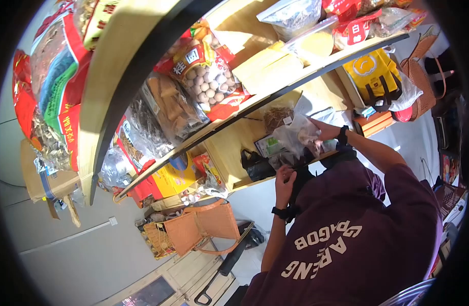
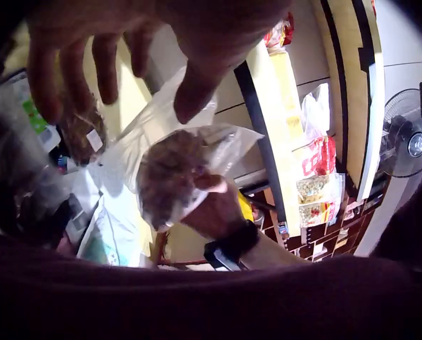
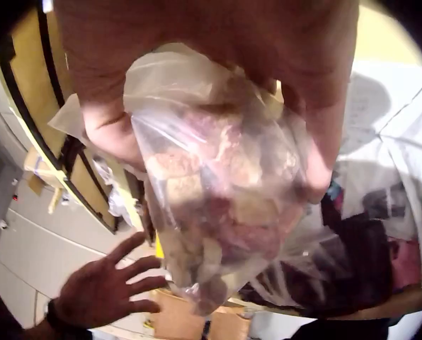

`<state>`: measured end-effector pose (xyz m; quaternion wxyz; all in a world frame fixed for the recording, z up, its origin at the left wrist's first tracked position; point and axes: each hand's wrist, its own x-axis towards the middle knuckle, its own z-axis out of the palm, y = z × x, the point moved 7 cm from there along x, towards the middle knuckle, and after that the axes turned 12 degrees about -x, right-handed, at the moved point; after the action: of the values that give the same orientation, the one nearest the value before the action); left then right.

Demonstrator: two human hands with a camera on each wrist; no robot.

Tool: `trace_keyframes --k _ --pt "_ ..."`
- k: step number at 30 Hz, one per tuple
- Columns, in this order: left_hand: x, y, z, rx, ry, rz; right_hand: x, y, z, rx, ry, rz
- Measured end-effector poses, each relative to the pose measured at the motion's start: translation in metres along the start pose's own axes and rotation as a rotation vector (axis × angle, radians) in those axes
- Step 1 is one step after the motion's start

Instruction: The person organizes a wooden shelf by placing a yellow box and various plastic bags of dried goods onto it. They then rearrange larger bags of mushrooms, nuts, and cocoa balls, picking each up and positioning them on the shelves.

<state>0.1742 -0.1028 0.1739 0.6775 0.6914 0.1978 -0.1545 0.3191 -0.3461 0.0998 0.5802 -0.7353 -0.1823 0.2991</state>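
Observation:
A clear plastic bag with pinkish-brown pieces [image 1: 310, 140] [image 2: 170, 170] [image 3: 221, 184] hangs in my right hand [image 1: 325, 131] [image 2: 214, 212] [image 3: 211, 42]. In the right wrist view the thumb and fingers grip it from both sides, and its lower end hangs free. My left hand [image 1: 284, 182] [image 2: 126, 49] [image 3: 105, 290] is apart from the bag. Its fingers are spread in both wrist views and hold nothing.
Wooden shelves [image 1: 255, 99] with dark edges carry bagged dried goods [image 1: 211, 84]. Beside the hands lie a dark bag [image 1: 257, 166] and a bag of brown strands [image 1: 279, 120]. A yellow bag [image 1: 372, 74] and woven basket [image 1: 206, 227] stand farther off.

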Motion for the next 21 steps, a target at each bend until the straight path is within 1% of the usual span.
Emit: trace_keyframes --k 1,2,3,4,5,6,9,10,11,13,14,15,16,17,18,19,20,21 --pt "0.005 0.011 0.001 0.044 0.039 0.086 -0.006 -0.014 0.002 0.090 -0.073 0.052" --pt "0.004 0.032 0.004 0.049 0.104 0.105 -0.010 -0.033 0.004 0.157 -0.122 -0.010" --pt "0.007 0.044 0.007 0.028 0.090 0.133 -0.015 -0.054 0.006 0.223 -0.171 -0.072" --pt "0.011 0.054 0.010 0.008 0.072 0.161 -0.024 -0.085 0.007 0.345 -0.251 -0.056" --pt "0.015 0.066 0.011 -0.011 0.053 0.189 -0.028 -0.087 0.008 0.369 -0.289 -0.057" --pt "0.019 0.073 0.018 -0.142 -0.088 0.118 -0.029 -0.085 0.009 0.393 -0.325 -0.058" --pt "0.010 0.116 0.022 -0.034 -0.162 0.213 -0.034 -0.081 0.010 0.614 -0.305 -0.070" --pt "0.004 0.137 0.021 0.052 -0.097 0.298 -0.035 -0.080 0.009 0.721 -0.286 -0.071" --pt "-0.001 0.153 0.022 0.021 -0.086 0.320 -0.035 -0.079 0.008 0.829 -0.270 -0.073" --pt "-0.003 0.182 0.021 -0.039 -0.068 0.366 -0.040 -0.104 -0.005 0.964 -0.208 -0.194" --pt "0.001 0.189 0.018 -0.093 -0.057 0.381 -0.048 -0.114 -0.010 1.039 -0.180 -0.196" --pt "0.004 0.197 0.017 -0.075 -0.052 0.355 -0.054 -0.120 -0.012 1.120 -0.152 -0.195" --pt "0.005 0.205 0.015 -0.057 -0.045 0.328 -0.056 -0.116 -0.011 1.127 -0.219 -0.265" --pt "0.006 0.214 0.017 -0.042 -0.036 0.302 -0.055 -0.107 -0.009 1.118 -0.182 -0.226" --pt "-0.001 0.232 0.026 -0.070 -0.055 0.359 -0.055 -0.101 -0.007 1.109 -0.147 -0.186" --pt "-0.005 0.245 0.031 -0.010 -0.118 0.399 -0.055 -0.095 -0.004 1.098 -0.112 -0.145" --pt "-0.008 0.257 0.032 0.049 -0.181 0.439 -0.055 -0.086 -0.008 1.055 -0.009 -0.112" --pt "-0.011 0.266 0.035 0.108 -0.243 0.478 -0.054 -0.086 -0.013 1.031 0.041 -0.135"
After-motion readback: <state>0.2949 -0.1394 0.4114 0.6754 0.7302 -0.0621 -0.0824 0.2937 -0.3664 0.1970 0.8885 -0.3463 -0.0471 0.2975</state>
